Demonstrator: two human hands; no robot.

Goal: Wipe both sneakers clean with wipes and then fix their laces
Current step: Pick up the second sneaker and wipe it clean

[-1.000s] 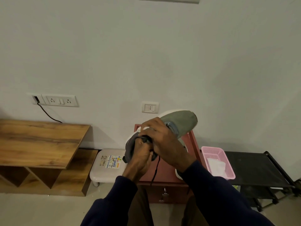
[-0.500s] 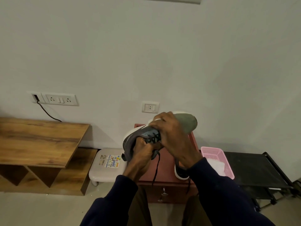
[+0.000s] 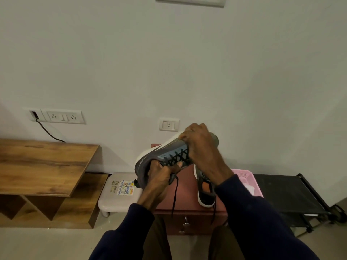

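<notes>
Sneaker (image 3: 165, 156) in both hands' fingers (image 3: 189, 136)

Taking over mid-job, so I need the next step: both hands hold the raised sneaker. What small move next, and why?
Probably let the right hand leave the toe and catch the lace dangling below the left hand. The laced top of the sneaker faces up, and that lace hangs loose.

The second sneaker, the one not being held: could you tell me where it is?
The second sneaker lies on the red cabinet, just right of centre in the head view, below the right hand and left of the pink basket.
</notes>
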